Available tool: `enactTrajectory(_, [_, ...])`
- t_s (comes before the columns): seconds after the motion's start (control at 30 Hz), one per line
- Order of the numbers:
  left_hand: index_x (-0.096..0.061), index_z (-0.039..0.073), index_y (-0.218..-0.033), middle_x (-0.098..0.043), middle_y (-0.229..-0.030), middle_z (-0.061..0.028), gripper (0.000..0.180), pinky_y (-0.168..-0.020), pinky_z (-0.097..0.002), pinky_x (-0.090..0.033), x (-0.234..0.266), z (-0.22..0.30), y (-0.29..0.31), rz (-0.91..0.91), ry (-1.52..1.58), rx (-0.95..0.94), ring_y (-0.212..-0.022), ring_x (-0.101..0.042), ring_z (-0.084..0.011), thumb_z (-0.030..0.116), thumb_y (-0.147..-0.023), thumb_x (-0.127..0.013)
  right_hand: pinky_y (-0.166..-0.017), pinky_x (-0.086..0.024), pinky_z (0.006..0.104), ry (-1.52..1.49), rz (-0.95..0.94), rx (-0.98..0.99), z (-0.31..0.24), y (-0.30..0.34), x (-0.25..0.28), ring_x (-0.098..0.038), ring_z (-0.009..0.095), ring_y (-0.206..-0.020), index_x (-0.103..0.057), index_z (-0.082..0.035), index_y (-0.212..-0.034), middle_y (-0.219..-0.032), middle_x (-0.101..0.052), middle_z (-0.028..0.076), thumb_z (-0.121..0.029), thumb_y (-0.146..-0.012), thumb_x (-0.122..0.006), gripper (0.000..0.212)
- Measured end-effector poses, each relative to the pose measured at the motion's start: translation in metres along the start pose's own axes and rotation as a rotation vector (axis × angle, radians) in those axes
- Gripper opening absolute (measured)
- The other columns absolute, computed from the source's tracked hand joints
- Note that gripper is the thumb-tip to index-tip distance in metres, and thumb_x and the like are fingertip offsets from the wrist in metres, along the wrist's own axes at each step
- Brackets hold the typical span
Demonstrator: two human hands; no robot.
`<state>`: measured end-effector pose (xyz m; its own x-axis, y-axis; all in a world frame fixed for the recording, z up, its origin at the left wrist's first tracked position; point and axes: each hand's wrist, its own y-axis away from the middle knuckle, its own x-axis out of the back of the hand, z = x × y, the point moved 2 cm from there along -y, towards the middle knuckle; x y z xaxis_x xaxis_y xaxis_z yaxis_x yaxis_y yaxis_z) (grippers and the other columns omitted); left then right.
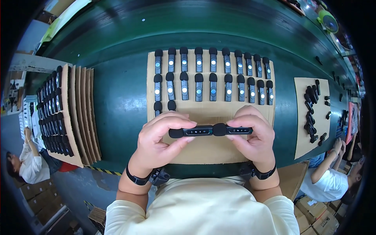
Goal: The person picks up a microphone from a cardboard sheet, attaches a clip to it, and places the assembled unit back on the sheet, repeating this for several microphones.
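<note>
green desk point(121, 98) under a cardboard sheet point(219, 152), left hand point(156, 139) grip pinching a foam-tipped mic point(199, 131), right hand point(256, 135) grip pinching a second mic point(239, 131), both over the sheet, stacked boards point(84, 113) left of it, co-workers point(331, 178) off either side

A lime-green round fan point(328, 20) shows beyond the green table's point(121, 86) far edge, toward the right. Brown cardboard boxes point(314, 208) lie below its near edge, rightward; a white-shirted person point(34, 167) is past its left edge.
</note>
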<state>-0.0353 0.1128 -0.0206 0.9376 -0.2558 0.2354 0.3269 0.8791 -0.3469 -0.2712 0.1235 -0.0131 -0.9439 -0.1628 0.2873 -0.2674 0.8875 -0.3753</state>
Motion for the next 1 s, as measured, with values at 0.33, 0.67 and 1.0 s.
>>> enactTrajectory(0.33, [-0.07, 0.001, -0.1, -0.072, -0.096, -0.0102, 0.03, -0.092, -0.0406, -0.055, 0.0, 0.005, -0.003, 0.013, -0.026, -0.054, -0.092, -0.069, -0.0273, -0.003, -0.072, -0.078, -0.068, -0.044, 0.0283, 0.004, 0.006, 0.023, 0.001, 0.001, -0.001, -0.057, 0.019, -0.079, -0.067, 0.0, -0.097, -0.09, -0.061, 0.01, 0.006, -0.072, -0.075, 0.027])
enactTrajectory(0.67, [-0.069, 0.002, -0.099, -0.07, -0.1, -0.0111, 0.029, -0.095, -0.0428, -0.049, -0.003, 0.004, -0.005, -0.047, -0.108, -0.046, -0.096, -0.065, -0.0264, -0.007, -0.071, -0.073, -0.077, -0.049, 0.0295, -0.347, 0.138, -0.105, 0.001, 0.005, -0.008, -0.059, 0.02, -0.092, -0.068, 0.001, -0.105, -0.103, -0.061, 0.013, 0.009, -0.077, -0.071, 0.03])
enactTrajectory(1.0, [-0.067, 0.001, -0.098, -0.07, -0.1, -0.0113, 0.025, -0.105, -0.0489, -0.043, -0.011, -0.003, -0.002, -0.054, -0.015, -0.012, -0.098, -0.064, -0.0257, -0.003, -0.074, -0.072, -0.075, -0.051, 0.0284, 0.161, -0.17, 0.098, -0.001, 0.003, -0.005, -0.06, 0.021, -0.088, -0.061, 0.0, -0.117, -0.104, -0.061, 0.016, 0.011, -0.076, -0.068, 0.043])
